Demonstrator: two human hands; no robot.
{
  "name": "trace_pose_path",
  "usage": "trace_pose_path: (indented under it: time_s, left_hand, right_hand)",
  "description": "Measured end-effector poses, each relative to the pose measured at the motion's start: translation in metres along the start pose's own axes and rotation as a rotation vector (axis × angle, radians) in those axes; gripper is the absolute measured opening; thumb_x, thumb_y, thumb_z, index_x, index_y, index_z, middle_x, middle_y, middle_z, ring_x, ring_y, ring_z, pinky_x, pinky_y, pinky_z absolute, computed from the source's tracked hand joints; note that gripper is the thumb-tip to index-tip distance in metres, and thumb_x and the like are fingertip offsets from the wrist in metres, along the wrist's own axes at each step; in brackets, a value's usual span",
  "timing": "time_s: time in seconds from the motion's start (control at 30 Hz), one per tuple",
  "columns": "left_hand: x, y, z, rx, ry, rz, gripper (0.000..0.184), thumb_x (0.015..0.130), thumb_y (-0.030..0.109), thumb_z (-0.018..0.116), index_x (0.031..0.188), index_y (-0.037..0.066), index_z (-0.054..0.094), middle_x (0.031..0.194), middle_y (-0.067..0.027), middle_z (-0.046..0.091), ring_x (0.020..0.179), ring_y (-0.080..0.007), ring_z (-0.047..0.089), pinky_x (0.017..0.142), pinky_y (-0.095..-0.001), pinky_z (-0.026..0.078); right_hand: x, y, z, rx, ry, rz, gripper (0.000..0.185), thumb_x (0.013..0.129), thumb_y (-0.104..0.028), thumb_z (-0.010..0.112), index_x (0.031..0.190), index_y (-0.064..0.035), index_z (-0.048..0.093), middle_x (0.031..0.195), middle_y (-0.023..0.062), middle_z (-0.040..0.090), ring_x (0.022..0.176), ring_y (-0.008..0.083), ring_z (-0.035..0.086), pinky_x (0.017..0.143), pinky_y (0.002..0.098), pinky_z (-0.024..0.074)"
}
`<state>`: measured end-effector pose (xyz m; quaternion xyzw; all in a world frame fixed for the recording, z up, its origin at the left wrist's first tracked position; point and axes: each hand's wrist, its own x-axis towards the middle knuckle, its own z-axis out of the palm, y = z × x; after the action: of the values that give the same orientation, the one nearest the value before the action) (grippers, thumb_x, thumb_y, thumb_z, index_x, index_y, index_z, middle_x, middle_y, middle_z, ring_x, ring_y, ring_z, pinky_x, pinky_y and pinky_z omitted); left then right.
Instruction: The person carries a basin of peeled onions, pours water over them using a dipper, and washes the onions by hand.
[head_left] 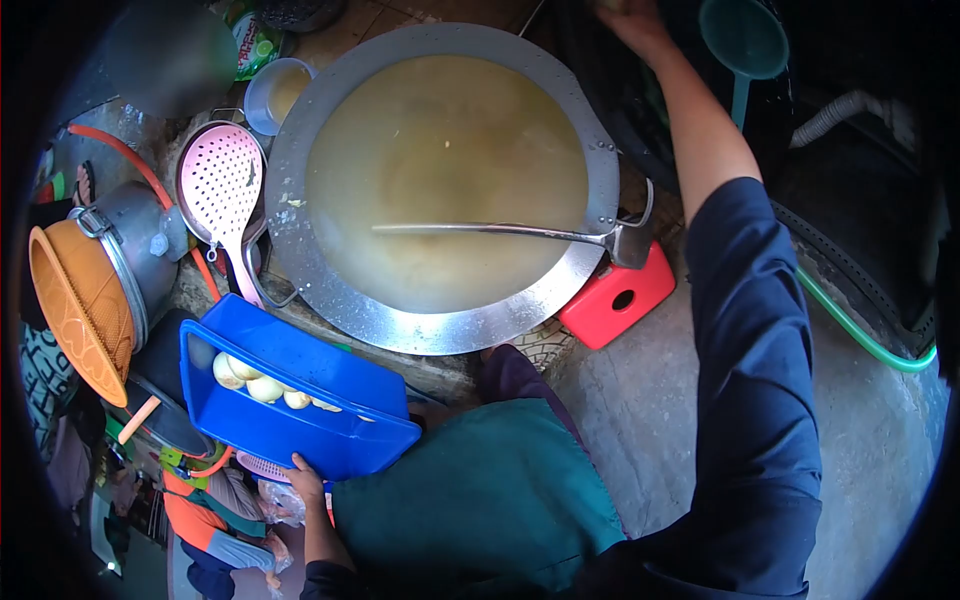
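Observation:
My left hand grips the near rim of a blue plastic bin. The bin is tilted, and several round, pale, onion-like pieces lie inside it. My right arm stretches to the top right, where my right hand reaches over a dark tub area; its fingers are in shadow and partly cut off by the frame edge. A wide metal wok full of cloudy, yellowish liquid stands in front of me. Across its rim lies a long-handled metal turner.
At the left are a pink perforated skimmer, an orange basket and a metal pot. A red box sits right of the wok, beside a green hose. A teal dipper is top right. Another person is bottom left.

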<state>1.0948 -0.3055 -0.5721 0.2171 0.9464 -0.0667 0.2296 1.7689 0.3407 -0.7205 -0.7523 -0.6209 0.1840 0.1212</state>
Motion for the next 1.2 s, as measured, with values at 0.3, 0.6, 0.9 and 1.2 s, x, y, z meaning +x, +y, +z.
trace_pose_path:
  time_s: [0.3,0.6,0.9,1.2]
  left_hand:
    - [-0.007,0.010,0.000,0.009,0.017,-0.016,0.068,0.097,0.036,0.044,0.132,-0.019,0.024,0.127,-0.0364,0.043,0.114,-0.0420,0.049,0.098,-0.0399,0.040]
    - [-0.003,0.005,0.009,-0.179,-0.011,-0.026,0.059,0.097,0.032,0.045,0.130,-0.015,0.028,0.126,-0.0339,0.044,0.114,-0.0414,0.049,0.097,-0.0421,0.039]
    - [-0.016,0.032,0.005,-0.188,0.048,-0.037,0.047,0.095,0.025,0.049,0.120,-0.013,0.037,0.115,-0.0314,0.051,0.106,-0.0410,0.053,0.093,-0.0442,0.040]
    - [-0.022,0.043,-0.002,-0.272,-0.013,-0.052,0.042,0.096,0.026,0.047,0.118,-0.008,0.036,0.108,-0.0310,0.057,0.101,-0.0432,0.057,0.089,-0.0450,0.043]
  right_hand:
    - [-0.058,0.016,-0.007,0.678,-0.331,0.490,0.058,0.085,-0.049,0.055,0.131,-0.0153,0.045,0.122,0.0106,0.055,0.107,0.0264,0.056,0.085,0.0448,0.0460]
    - [-0.130,-0.004,-0.102,1.426,-0.241,0.723,0.060,0.084,-0.055,0.046,0.128,-0.0142,0.048,0.125,0.0110,0.054,0.109,0.0364,0.056,0.093,0.0469,0.0401]
    - [-0.158,-0.028,-0.106,0.390,-0.043,0.380,0.062,0.083,-0.042,0.064,0.130,-0.0058,0.047,0.118,0.0113,0.057,0.107,0.0214,0.055,0.092,0.0308,0.0412]
    - [-0.291,-0.173,-0.051,0.391,-0.038,0.031,0.077,0.074,-0.028,0.077,0.134,-0.0008,0.038,0.122,0.0169,0.052,0.107,0.0245,0.055,0.090,0.0351,0.0455]
